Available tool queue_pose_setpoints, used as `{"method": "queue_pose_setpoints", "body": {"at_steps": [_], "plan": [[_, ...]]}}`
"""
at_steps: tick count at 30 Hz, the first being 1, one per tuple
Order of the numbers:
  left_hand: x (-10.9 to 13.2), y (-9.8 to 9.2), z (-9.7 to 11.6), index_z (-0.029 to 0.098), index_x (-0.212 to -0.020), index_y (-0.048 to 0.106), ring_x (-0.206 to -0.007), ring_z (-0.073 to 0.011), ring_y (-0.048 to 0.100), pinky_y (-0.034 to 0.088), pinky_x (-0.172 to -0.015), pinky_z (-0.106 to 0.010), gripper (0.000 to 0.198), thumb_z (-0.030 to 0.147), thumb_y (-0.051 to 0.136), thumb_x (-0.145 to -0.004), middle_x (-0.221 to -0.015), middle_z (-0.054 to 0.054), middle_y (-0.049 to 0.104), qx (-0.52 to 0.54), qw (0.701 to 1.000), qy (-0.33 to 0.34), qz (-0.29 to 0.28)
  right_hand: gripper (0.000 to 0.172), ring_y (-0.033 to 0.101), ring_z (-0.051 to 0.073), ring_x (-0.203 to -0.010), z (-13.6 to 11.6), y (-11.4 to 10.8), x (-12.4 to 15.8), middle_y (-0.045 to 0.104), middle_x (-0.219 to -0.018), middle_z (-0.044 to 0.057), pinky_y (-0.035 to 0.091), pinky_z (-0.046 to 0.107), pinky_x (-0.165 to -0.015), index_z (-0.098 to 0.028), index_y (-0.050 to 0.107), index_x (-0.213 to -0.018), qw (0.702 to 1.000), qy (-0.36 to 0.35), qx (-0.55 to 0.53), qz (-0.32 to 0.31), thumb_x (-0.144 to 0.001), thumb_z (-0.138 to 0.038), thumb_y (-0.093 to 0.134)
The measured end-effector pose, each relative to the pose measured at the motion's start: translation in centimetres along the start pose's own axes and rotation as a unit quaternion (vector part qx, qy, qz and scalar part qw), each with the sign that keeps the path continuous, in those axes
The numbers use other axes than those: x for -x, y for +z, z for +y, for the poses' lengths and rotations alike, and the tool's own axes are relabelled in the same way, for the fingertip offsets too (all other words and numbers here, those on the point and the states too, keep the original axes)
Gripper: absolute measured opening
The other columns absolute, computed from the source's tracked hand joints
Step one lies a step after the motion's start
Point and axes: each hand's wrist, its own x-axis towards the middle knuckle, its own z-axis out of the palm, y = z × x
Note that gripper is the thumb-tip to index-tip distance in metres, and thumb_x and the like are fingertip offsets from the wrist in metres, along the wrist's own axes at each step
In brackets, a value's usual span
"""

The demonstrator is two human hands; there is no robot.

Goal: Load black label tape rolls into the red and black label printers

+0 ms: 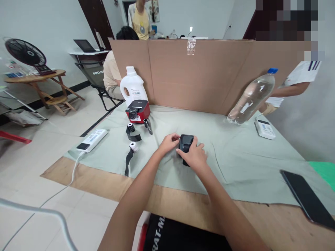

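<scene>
A black boxy device [186, 140] with a dark glossy top stands on the cloth in front of me. My right hand [195, 153] grips it from the right, thumb across its near face and fingers along the side. At its upper left edge, the fingers of my left hand [169, 143] are pinched together; whatever is between them is hidden. To the left lie a small black roll [131, 127] with a loose strip, a white-cored roll [133, 146] with a dark tail, and a short curled black strip [148, 126]. Behind them sits a red and black box-shaped machine [138, 111].
A white jug [134, 87] and a tilted clear bottle [252, 99] stand by the cardboard screen [188, 76]. A white power strip [92, 140] with cable lies left; a white box [265, 128] and a phone [307, 197] lie right. People are beyond the screen.
</scene>
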Motion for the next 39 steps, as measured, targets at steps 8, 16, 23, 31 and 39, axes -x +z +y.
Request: {"method": "queue_pose_setpoints", "body": {"at_steps": [8,16,23,31,39], "plan": [[0.0,-1.5,1.8,0.017,-0.068,0.061,-0.066,-0.0145,0.055,0.042,-0.065,-0.026,0.013,0.024,0.052,-0.074,-0.065,0.001,0.060,-0.060,0.989,-0.059,-0.125,0.069,0.052,0.029,-0.130,6.2,3.0,-6.4,0.054,-0.140,0.022,0.036,0.048,-0.113,-0.013,0.043,-0.145,0.937,-0.182,-0.293,0.056,-0.096,-0.060,0.033],[-2.0,-2.3,1.5,0.016,-0.064,0.061,-0.057,-0.0125,0.053,0.039,-0.058,-0.024,0.012,0.024,0.053,-0.069,-0.056,0.001,0.056,-0.006,0.968,-0.131,-0.215,0.064,0.059,0.031,-0.119,6.0,3.6,-6.1,0.065,-0.128,0.019,0.042,0.049,-0.105,-0.014,0.052,-0.138,0.930,-0.123,-0.337,0.086,-0.100,-0.059,0.027],[-2.2,-2.2,2.2,0.018,-0.059,0.055,-0.053,-0.0114,0.047,0.034,-0.055,-0.023,0.012,0.022,0.052,-0.069,-0.052,0.003,0.052,-0.033,0.964,-0.131,-0.229,0.062,0.062,0.030,-0.109,5.9,3.6,-6.0,0.068,-0.116,0.017,0.045,0.049,-0.100,-0.015,0.050,-0.139,0.930,-0.118,-0.337,0.091,-0.100,-0.057,0.026],[-1.6,-2.1,1.9,0.018,-0.062,0.055,-0.057,-0.0122,0.048,0.035,-0.058,-0.025,0.011,0.023,0.050,-0.070,-0.054,0.003,0.052,-0.038,0.969,-0.126,-0.210,0.059,0.062,0.029,-0.109,5.8,3.5,-6.0,0.068,-0.117,0.017,0.045,0.048,-0.100,-0.016,0.054,-0.134,0.929,-0.115,-0.338,0.098,-0.099,-0.058,0.029],[-0.3,-0.9,0.6,0.019,-0.066,0.056,-0.064,-0.0144,0.053,0.040,-0.064,-0.026,0.013,0.027,0.049,-0.075,-0.062,0.002,0.056,-0.045,0.992,-0.062,-0.099,0.057,0.053,0.026,-0.131,6.8,2.8,-7.0,0.059,-0.142,0.013,0.037,0.046,-0.115,-0.018,0.058,-0.137,0.903,-0.192,-0.383,0.017,-0.086,-0.034,0.040]]}}
